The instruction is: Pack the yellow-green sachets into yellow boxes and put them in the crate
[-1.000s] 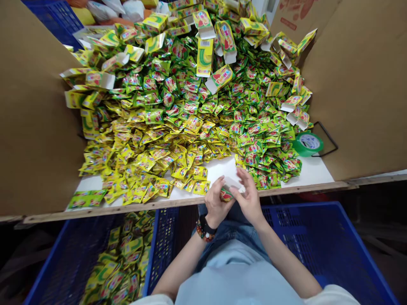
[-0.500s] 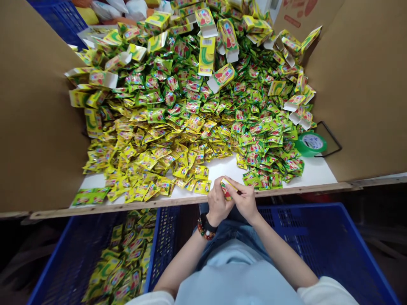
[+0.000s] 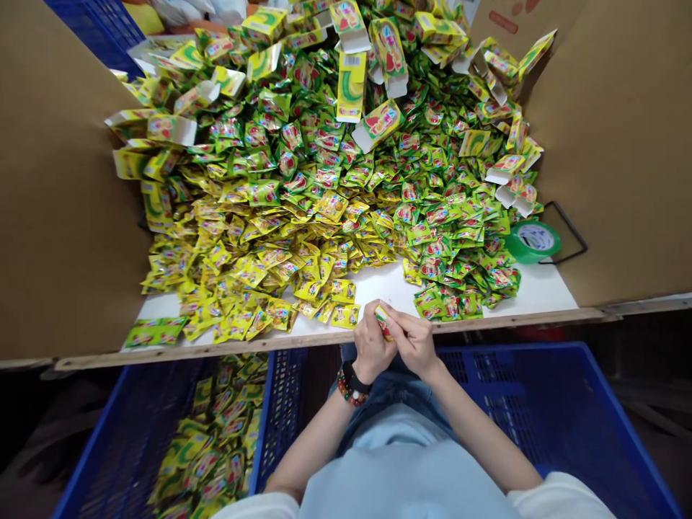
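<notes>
Small carton [image 3: 383,321] held between both hands at the table's near edge [image 3: 324,339], long axis pointing away from the person, far end showing above the fingertips. Left hand [image 3: 370,346] and right hand [image 3: 414,342] both closed on it, equally near. Loose sachets [image 3: 335,313] lie just left of the grip; green tape roll [image 3: 533,241] well right.

both forearms angle up toward 12 o'clock, meeting at centre. left hand [image 3: 370,344] and right hand [image 3: 415,342] press together, fingers curled inward, thumbs pinching closed.
</notes>
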A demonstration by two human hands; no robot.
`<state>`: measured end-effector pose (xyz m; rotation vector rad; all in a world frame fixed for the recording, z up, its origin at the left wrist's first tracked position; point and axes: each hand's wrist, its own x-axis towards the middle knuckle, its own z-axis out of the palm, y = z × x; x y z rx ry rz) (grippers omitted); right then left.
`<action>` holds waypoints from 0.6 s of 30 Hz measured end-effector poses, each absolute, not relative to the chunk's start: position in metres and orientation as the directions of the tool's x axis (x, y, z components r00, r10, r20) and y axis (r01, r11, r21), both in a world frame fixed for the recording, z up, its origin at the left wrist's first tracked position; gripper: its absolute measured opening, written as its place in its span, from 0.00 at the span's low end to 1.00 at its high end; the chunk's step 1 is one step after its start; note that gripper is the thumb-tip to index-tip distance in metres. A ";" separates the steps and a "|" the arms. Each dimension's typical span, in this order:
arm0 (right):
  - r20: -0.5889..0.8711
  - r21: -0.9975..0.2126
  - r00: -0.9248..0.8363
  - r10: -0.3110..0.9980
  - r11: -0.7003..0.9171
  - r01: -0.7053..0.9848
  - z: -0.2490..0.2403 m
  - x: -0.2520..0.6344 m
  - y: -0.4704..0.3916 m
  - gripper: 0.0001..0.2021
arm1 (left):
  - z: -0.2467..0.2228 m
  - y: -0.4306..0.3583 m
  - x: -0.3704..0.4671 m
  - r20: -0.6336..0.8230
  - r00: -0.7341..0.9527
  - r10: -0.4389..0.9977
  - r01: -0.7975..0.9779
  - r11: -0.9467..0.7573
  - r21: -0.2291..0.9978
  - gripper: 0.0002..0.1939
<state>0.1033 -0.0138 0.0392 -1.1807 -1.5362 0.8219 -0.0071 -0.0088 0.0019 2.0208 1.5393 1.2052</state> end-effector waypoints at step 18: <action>0.281 -0.229 0.025 0.959 0.042 0.972 0.018 0.174 0.009 0.08 | 0.060 -0.047 -0.200 0.540 -0.490 0.684 0.861 0.281 0.424 0.14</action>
